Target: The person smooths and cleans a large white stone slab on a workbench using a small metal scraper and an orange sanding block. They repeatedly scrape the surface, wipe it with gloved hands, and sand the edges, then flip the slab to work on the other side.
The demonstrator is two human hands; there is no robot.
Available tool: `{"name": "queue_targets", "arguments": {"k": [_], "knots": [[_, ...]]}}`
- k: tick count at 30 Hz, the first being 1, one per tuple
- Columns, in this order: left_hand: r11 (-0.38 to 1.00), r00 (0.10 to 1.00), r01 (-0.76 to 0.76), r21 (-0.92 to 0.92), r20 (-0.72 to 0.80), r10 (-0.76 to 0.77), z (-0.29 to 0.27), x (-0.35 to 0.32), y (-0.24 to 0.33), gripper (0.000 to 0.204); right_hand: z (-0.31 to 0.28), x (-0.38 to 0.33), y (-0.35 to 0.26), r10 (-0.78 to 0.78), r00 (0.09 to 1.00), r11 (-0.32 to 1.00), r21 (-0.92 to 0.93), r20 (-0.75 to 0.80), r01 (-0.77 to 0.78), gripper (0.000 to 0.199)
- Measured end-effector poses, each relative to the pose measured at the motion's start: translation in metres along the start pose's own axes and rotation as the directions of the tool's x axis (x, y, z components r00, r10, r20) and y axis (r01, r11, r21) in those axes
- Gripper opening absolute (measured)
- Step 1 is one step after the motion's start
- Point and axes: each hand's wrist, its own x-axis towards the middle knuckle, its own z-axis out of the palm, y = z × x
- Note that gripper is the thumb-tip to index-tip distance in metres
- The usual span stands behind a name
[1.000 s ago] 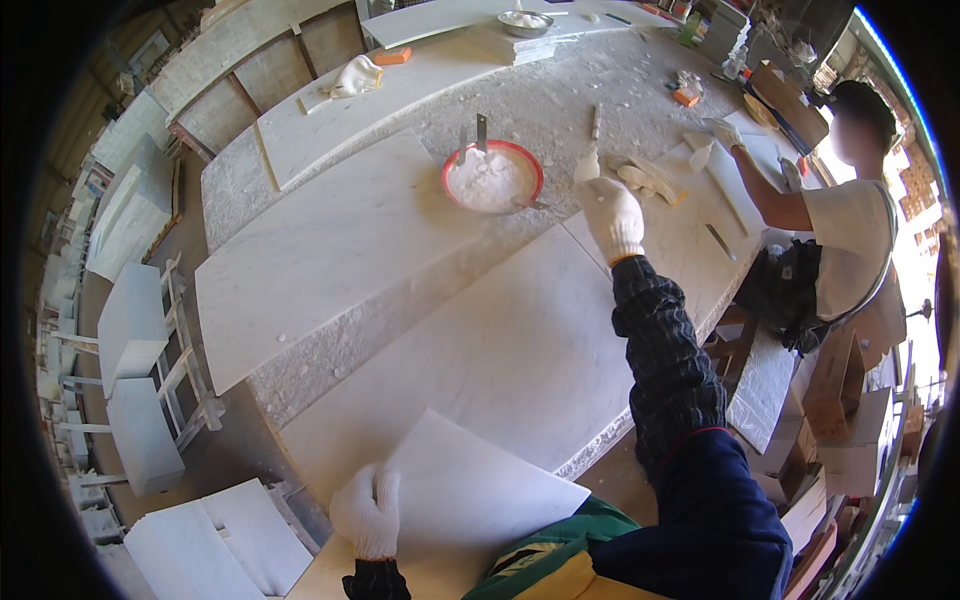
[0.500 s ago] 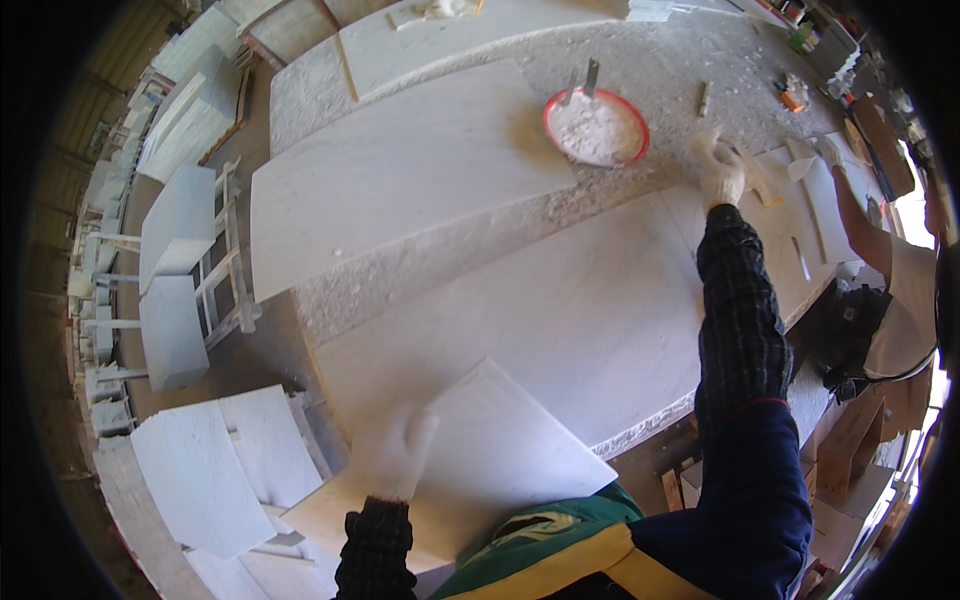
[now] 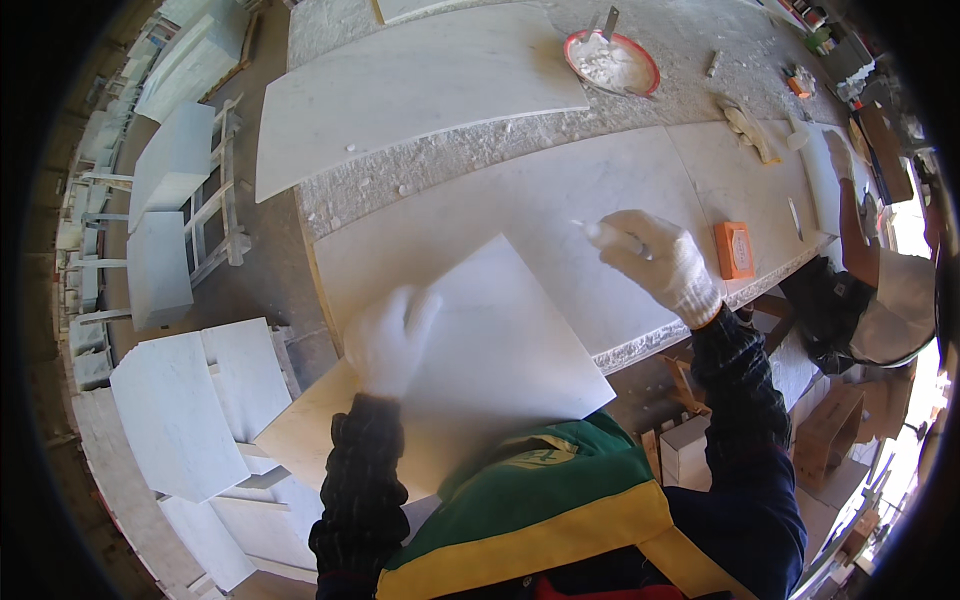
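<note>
Two gloves on: our left hand (image 3: 388, 338) at the small slab (image 3: 505, 335), fingers blurred, grip can't be told; our right hand (image 3: 655, 262) above the large slab (image 3: 560, 195), fingers curled, pinch unclear. Small slab's just before our torso (image 3: 560, 480).

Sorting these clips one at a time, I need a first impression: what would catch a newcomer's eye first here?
Probably the bright orange block, standing out on the white slabs near their front edge, just right of the gloved right hand. Next, perhaps, the red-rimmed bowl of white material at the top, right of centre. The green-and-yellow garment at bottom centre also stands out.
</note>
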Motion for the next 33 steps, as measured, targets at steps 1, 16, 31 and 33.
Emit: {"name": "queue_targets", "arguments": {"k": [1,16,31,33], "knots": [[0.997,1.000,-0.019,-0.073,-0.020,0.017,0.001,0.000,-0.001,0.036,0.005,0.002,-0.007,-0.095,0.995,0.993,-0.069,0.036,0.097,0.030],[0.991,0.998,-0.039,-0.131,-0.053,0.032,-0.001,0.003,0.002,0.038,0.012,0.034,-0.038,-0.355,0.885,0.713,-0.525,0.302,0.465,0.042],[0.990,0.997,-0.049,-0.133,-0.063,0.041,-0.001,0.002,0.001,0.039,0.005,0.047,-0.056,-0.295,0.896,0.642,-0.626,0.332,0.443,0.030],[0.989,0.998,-0.042,-0.144,-0.055,0.034,-0.001,0.001,0.002,0.038,0.005,0.047,-0.056,-0.292,0.894,0.638,-0.627,0.340,0.447,0.032]]}}
